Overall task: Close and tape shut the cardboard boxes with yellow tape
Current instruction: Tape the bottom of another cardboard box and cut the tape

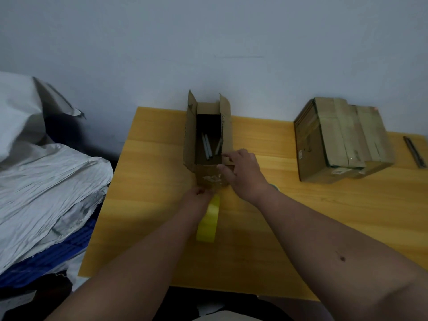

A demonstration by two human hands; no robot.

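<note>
An open cardboard box [208, 172] stands at the middle of the yellow wooden table [150, 170], its long flaps up and several grey pen-like sticks [207, 147] inside. My right hand [243, 172] holds the box's near right corner, index finger on the rim and thumb on the near wall. My left hand [196, 195] is at the foot of the near wall with curled fingers, at the far end of the yellow tape [207, 221]. Whether it pinches the tape is hidden.
A second cardboard box [342, 140], shut and taped, sits at the back right. A dark metal strip [414, 151] lies by the right edge. Grey sacks [46, 181] over a blue crate [69, 249] stand left of the table. A wall runs behind.
</note>
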